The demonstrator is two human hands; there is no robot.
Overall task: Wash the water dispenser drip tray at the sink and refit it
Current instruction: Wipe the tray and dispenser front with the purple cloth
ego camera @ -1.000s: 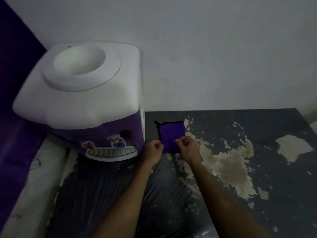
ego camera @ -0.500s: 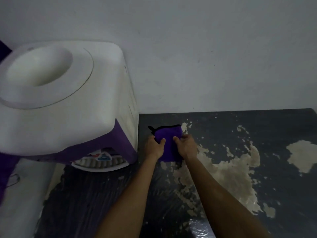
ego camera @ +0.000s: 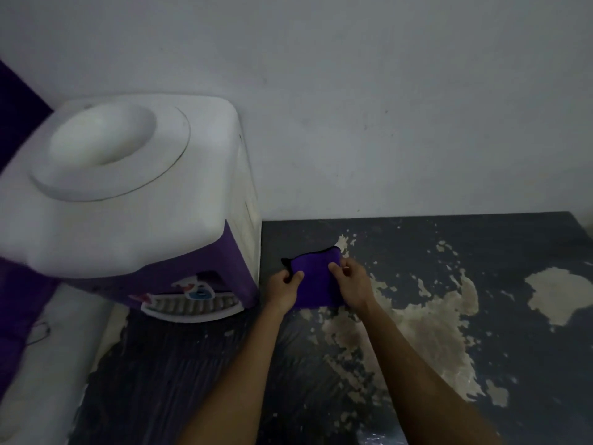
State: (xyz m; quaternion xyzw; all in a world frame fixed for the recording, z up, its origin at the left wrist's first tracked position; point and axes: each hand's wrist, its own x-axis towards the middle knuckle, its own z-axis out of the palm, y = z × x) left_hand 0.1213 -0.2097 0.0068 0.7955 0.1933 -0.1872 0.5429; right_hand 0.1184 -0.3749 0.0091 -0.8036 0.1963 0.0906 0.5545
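Both my hands pinch a purple cloth (ego camera: 316, 281) on the dark worn counter (ego camera: 449, 239): left hand (ego camera: 284, 289) on its left edge, right hand (ego camera: 353, 284) on its right. Left of them, the white drip tray (ego camera: 192, 311) sits fitted under the water dispenser (ego camera: 128, 200), near the blue tap (ego camera: 200, 293).

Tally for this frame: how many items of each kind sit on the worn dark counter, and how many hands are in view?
Water dispenser: 1
Drip tray, fitted at the dispenser's front: 1
Purple cloth: 1
Hands, left hand and right hand, both gripping the cloth: 2
Total: 5
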